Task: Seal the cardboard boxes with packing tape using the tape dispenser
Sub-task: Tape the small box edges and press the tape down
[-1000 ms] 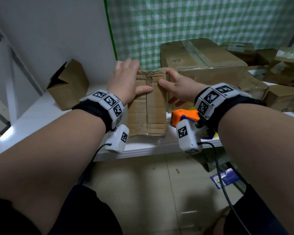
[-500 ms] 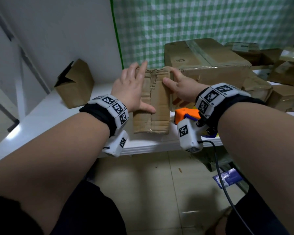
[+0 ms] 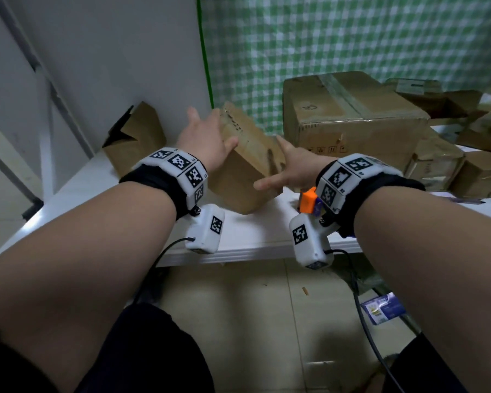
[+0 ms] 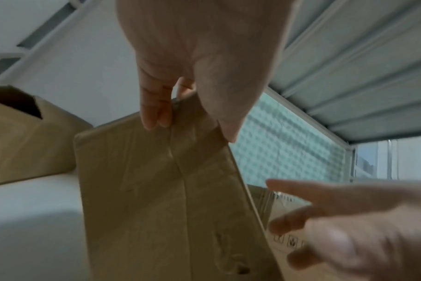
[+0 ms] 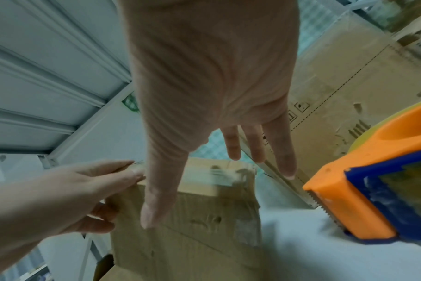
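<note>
Currently a small box (image 3: 247, 163) is held tilted on the table (image 3: 255, 231), between the two hands. The left hand (image 3: 203, 140) grips the box's upper edge, fingers over the far side and thumb on the near face. The right hand (image 3: 292, 168) is released, fingers straight and spread, just beside the box's right face; whether contact is made cannot be told.

Clear tape is seen along the center seam of the box face in the left wrist view, and tape remnants show near its top edge in the right wrist view. That seam is judged sealed; which faces remain cannot be told.

The dispenser (image 5: 373, 192) lies on the table just right of the right hand, untouched, serrated blade toward the box.

A big box (image 3: 352, 114) beyond the right hand carries tape across its top. An open box (image 3: 136, 140) stands left of the left hand, apparently still to be sealed. More boxes (image 3: 465, 154) farther right are cut off and their seams unreadable.

Motion blur softens both wrist views.
</note>
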Demonstrator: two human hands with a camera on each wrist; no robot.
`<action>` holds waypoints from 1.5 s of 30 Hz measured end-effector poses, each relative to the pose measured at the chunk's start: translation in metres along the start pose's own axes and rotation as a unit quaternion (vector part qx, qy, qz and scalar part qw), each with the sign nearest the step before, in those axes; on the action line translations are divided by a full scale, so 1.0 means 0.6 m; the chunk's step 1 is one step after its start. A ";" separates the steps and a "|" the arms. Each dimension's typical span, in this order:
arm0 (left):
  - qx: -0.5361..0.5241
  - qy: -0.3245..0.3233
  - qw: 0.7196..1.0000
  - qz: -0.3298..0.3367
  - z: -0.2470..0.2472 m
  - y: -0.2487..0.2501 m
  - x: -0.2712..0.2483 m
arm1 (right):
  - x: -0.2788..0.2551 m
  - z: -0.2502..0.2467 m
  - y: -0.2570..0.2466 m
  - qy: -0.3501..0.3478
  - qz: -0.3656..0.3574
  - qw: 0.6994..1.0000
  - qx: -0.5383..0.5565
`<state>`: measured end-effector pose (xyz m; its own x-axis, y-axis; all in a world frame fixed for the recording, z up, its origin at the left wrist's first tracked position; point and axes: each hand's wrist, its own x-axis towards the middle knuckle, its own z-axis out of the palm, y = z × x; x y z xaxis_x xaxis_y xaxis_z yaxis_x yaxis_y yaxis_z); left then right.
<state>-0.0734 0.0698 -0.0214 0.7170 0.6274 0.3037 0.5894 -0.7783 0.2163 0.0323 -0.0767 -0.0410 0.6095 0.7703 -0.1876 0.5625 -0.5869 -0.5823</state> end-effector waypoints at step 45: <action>-0.156 -0.056 0.971 0.174 -0.021 0.223 0.184 | 0.059 -0.243 0.083 0.359 0.092 0.928 0.028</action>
<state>0.0800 0.0343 0.0529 0.8993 0.3096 0.3090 0.1750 -0.9021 0.3944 0.1635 -0.1153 0.0388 0.9192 0.2808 0.2761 0.3938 -0.6626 -0.6371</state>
